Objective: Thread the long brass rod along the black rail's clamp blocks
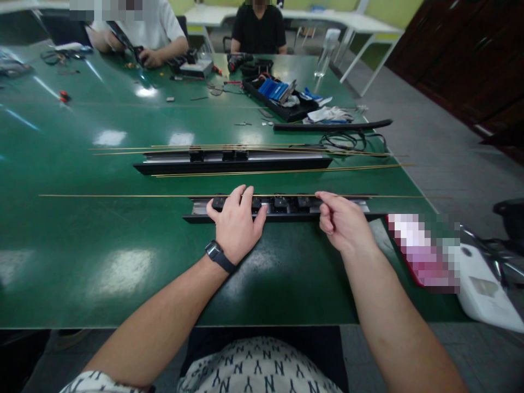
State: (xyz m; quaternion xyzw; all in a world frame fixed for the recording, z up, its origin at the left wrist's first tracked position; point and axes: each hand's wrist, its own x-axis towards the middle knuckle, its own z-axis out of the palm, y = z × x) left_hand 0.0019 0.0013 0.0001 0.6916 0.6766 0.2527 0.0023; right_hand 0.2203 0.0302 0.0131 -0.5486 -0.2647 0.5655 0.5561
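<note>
A long black channel-shaped rail [282, 218] with a silvery inside lies crosswise on the green table, and several small black blocks [280, 203] sit in it. Along its far edge runs a thin brass-coloured rod [123, 195] that sticks out past both ends. My left hand [238, 221] rests across the rail with its fingers spread, the tips at the far edge by the rod and the thumb over the near side. At the right part of the rail, my right hand [341, 218] has its index fingertip on the rod and the other fingers curled in, closed at the rod.
Farther back lies a second black rail [233, 165] with more thin rods around it. Beyond are a black strip [331, 125], coiled cable [344, 141] and a black tray [290, 112]. A white device [487, 284] lies at right. Two people sit across the table.
</note>
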